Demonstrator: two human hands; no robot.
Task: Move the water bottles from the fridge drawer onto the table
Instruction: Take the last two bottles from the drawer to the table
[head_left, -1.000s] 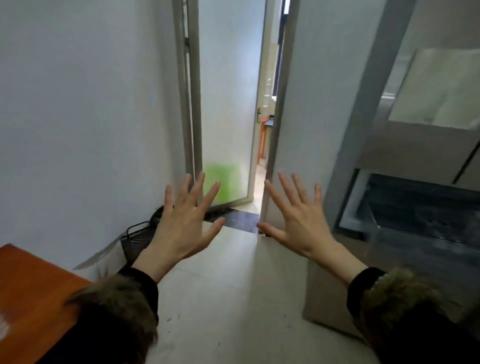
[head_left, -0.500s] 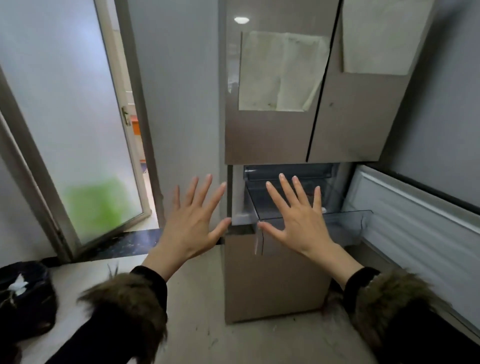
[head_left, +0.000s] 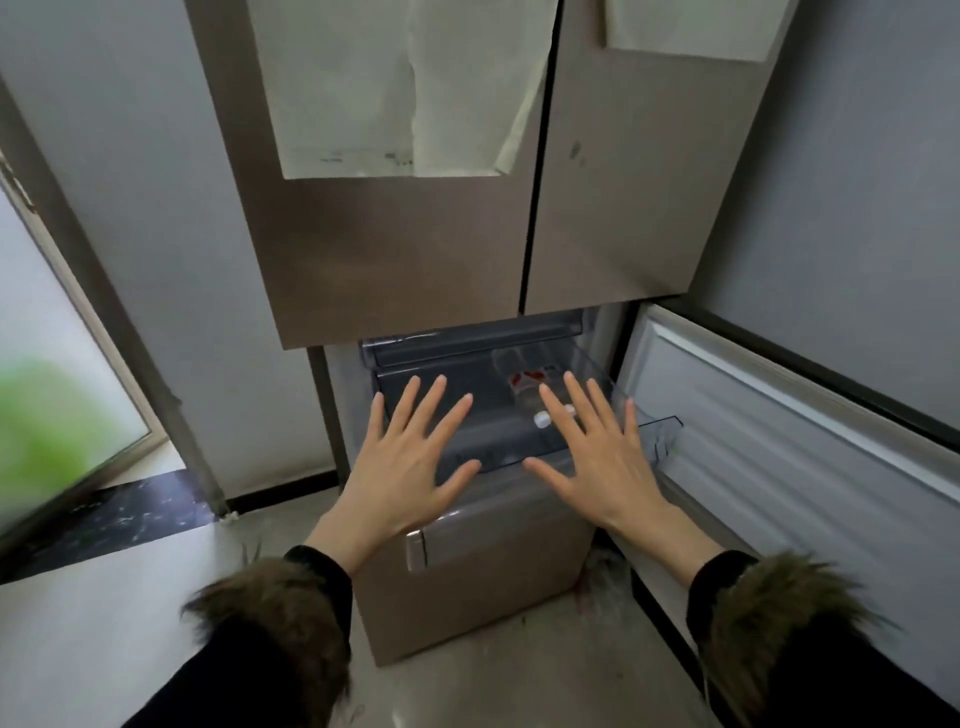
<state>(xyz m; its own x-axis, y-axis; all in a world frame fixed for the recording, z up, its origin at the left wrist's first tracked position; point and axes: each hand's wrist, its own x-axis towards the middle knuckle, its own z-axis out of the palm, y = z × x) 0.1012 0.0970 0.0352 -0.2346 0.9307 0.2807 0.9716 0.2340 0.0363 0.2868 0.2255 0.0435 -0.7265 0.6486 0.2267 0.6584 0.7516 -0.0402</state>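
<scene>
A clear fridge drawer (head_left: 660, 431) stands pulled out below the fridge's upper doors. Inside it, on the right side, lies a clear water bottle (head_left: 530, 387) with a red label and a white cap pointing toward me. A second bottle seems to lie beside it, mostly hidden by my fingers. My left hand (head_left: 410, 467) hovers open, fingers spread, over the drawer's left front. My right hand (head_left: 597, 457) is spread the same way over the drawer's right front, fingertips just in front of the bottle. Neither hand holds anything. The table is out of view.
The bronze fridge (head_left: 415, 249) has papers (head_left: 395, 88) stuck on both upper doors. The lower right door (head_left: 789, 447) is swung open beside my right arm. A closed lower drawer front (head_left: 467, 571) sits under my hands. A frosted glass door (head_left: 57, 374) is at left.
My view has swung right from the doorway and come close to the fridge. The drawer and its bottle have come into sight. Both hands stay spread and empty in front of me.
</scene>
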